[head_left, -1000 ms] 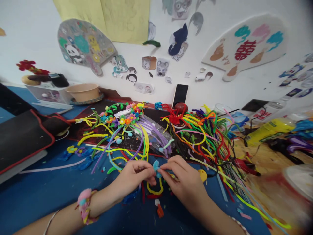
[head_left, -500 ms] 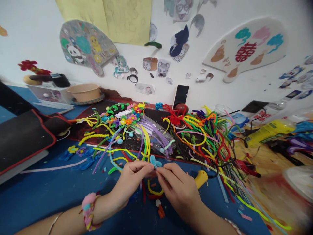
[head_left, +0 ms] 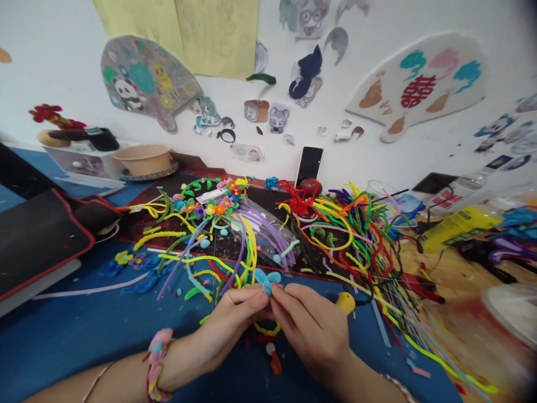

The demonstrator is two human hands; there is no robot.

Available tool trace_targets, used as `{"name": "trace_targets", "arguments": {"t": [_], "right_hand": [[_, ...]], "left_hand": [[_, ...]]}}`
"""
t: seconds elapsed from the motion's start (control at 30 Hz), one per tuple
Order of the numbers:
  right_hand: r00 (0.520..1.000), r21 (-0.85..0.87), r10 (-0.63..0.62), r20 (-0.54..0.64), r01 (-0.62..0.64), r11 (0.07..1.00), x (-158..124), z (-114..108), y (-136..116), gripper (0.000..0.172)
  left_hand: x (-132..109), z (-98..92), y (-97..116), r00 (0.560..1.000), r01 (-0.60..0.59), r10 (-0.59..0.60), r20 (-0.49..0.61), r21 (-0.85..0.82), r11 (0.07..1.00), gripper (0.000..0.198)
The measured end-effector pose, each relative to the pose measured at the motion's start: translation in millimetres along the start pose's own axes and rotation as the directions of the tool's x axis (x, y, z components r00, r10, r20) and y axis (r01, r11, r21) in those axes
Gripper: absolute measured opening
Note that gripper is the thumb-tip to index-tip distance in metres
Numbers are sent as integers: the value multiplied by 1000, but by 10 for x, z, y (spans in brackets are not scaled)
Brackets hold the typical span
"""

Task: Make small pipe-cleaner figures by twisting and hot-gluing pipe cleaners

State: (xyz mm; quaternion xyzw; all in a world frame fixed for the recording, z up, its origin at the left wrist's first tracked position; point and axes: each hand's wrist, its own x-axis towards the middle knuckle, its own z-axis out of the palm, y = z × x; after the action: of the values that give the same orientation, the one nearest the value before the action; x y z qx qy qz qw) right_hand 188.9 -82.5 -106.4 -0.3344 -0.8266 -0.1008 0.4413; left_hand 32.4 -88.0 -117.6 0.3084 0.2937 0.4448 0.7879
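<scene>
A small light blue chenille piece, shaped like a bow or petals, stands up between my hands. My left hand and my right hand pinch its base with their fingertips, which hide the lower part. Beyond it, a tangle of multicoloured pipe cleaners lies on the dark mat. A yellow pipe cleaner loop shows below my hands. A yellow handle lies just right of my right hand.
My forearms rest over a blue work mat scattered with bits. Pipe cleaner flowers, a plastic bag of purple stems and a red bundle lie ahead. A phone and tan bowl stand by the wall.
The light blue piece has risen and opened into a clearer bow shape, held upright between my fingertips. My hands have moved slightly closer together, and the yellow handle now shows less.
</scene>
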Motion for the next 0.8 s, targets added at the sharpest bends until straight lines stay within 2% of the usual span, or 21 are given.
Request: {"name": "trace_targets", "arguments": {"t": [0.1, 0.2, 0.33, 0.4, 0.53, 0.6, 0.7, 0.8], "right_hand": [[1000, 30, -13, -28, 14, 999, 9, -32, 34, 19], [998, 63, -60, -1, 60, 996, 14, -76, 100, 21], [984, 108, -163, 71, 155, 982, 41, -98, 190, 16], [981, 165, -163, 101, 145, 975, 67, -92, 221, 11], [967, 285, -126, 223, 59, 957, 126, -97, 261, 8], [951, 323, -128, 282, 31, 946, 147, -111, 274, 8], [933, 357, -144, 331, 18, 934, 164, -127, 291, 9], [917, 357, -159, 367, 19, 934, 169, -126, 307, 11]], "left_hand": [[-24, -21, 4, 1000, -10, 10, -26, 8, 1000, 11], [-33, -73, -6, 997, -10, 6, -73, -63, 998, 9], [-3, -116, 25, 999, 40, -39, 12, -122, 992, 24], [18, -125, 69, 998, 57, -54, 38, -94, 994, 33], [34, -146, 196, 998, 68, -68, -1, 16, 998, 47], [26, -153, 261, 996, 84, -83, -14, 130, 988, 39], [18, -149, 332, 991, 134, -125, -46, 337, 932, 18], [33, -136, 362, 987, 159, -150, -55, 446, 881, 13]]}}
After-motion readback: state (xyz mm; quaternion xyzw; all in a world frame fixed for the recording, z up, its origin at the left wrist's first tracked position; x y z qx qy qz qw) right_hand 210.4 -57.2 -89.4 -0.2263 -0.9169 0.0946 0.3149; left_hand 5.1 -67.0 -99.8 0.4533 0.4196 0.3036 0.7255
